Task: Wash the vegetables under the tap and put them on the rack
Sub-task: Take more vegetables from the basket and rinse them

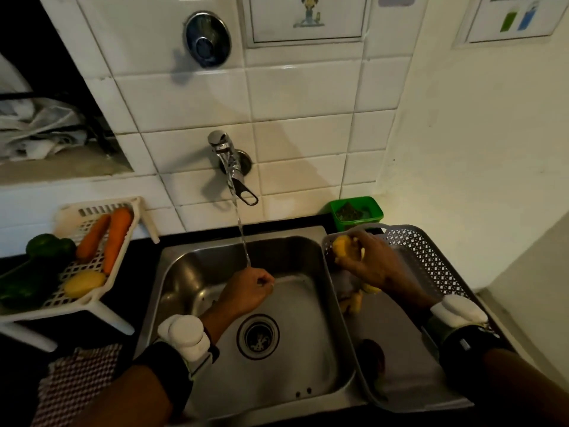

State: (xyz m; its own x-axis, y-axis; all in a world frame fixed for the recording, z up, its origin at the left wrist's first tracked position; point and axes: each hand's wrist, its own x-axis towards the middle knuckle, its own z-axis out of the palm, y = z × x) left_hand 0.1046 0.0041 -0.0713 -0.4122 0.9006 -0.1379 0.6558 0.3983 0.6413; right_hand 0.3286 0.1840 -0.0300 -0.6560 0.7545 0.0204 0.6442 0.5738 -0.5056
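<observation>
A: Where are the hands?

B: The right hand (368, 262) is over the far left corner of the grey basket (431, 257), fingers clamped round a yellow potato (343, 245). The left hand (246, 292) is inside the steel sink (311, 241), curled into a loose fist under the water stream (243, 238); I cannot tell whether it holds anything.

A: And the tap?

B: The tap (228, 155) on the tiled wall is running, the stream landing right at the left hand's knuckles.

A: The other vegetables?

B: On the white rack (92, 298) at the sink's left edge lie two carrots (106, 237), a second potato (84, 283) at the near side, and dark green peppers (50, 246) along its left. More yellowish pieces (354, 300) sit in the grey basket beneath the right hand, too dim to identify.
</observation>
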